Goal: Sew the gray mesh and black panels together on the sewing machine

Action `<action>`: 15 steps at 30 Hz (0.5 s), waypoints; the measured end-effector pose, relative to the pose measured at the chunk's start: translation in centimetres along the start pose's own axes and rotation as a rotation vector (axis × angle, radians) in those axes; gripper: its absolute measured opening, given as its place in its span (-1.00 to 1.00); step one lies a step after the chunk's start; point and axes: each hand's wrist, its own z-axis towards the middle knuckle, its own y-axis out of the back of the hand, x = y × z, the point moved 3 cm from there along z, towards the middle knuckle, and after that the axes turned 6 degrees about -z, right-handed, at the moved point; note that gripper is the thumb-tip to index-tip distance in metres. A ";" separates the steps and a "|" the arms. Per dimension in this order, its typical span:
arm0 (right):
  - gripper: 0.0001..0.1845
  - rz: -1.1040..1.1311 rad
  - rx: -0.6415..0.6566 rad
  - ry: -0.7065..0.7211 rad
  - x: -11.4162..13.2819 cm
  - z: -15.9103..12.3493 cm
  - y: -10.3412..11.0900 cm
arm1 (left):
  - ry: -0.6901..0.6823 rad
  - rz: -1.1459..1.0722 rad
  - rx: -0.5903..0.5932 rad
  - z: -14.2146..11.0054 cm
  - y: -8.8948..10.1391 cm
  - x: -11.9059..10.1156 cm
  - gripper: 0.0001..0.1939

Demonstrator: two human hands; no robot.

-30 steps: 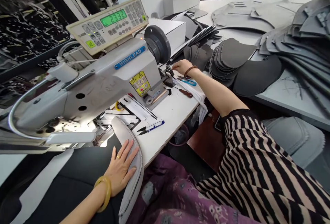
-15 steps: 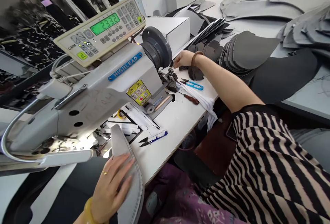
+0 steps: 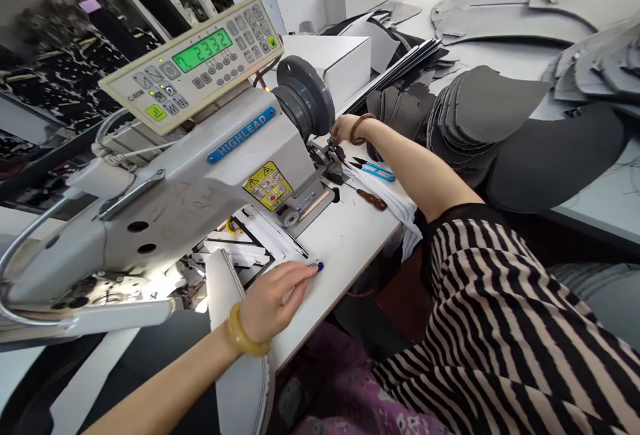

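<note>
My left hand point(image 3: 275, 298), with a yellow bangle at the wrist, lies over a pair of thread snips on the white table, fingers closed on them. Only the blue end of the snips point(image 3: 321, 266) shows past my fingertips. Beneath that wrist is a stitched grey panel point(image 3: 245, 381), reaching toward the sewing machine point(image 3: 235, 148). My right hand point(image 3: 345, 128) is stretched out beside the dark handwheel point(image 3: 307, 98), at the small metal winder point(image 3: 327, 155). Its fingers are curled and partly hidden; what they hold I cannot make out.
Light blue snips point(image 3: 375, 169), a brown-handled tool point(image 3: 373, 199) and white cloth strips point(image 3: 400, 211) lie near the table's right edge. Stacks of dark grey cut pieces point(image 3: 495, 101) stand beyond my right arm. A control panel point(image 3: 193, 65) tops the machine.
My left hand has slid off the grey panel to the right and closed over the blue-ended thread snips. My right hand has moved slightly down and left, closer to the metal winder.
</note>
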 end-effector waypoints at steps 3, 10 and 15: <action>-0.80 0.000 -0.012 0.020 0.0 -0.2 0.3 | 0.122 -0.118 -0.034 2.5 -0.9 1.5 -0.76; -0.71 -0.025 -0.026 0.011 0.4 0.4 -0.7 | 0.598 -0.557 -0.097 10.1 -4.7 5.6 -0.80; -0.76 -0.109 -0.066 0.063 -0.1 -4.4 0.1 | 0.933 -0.975 -0.342 17.0 -7.6 7.1 -0.72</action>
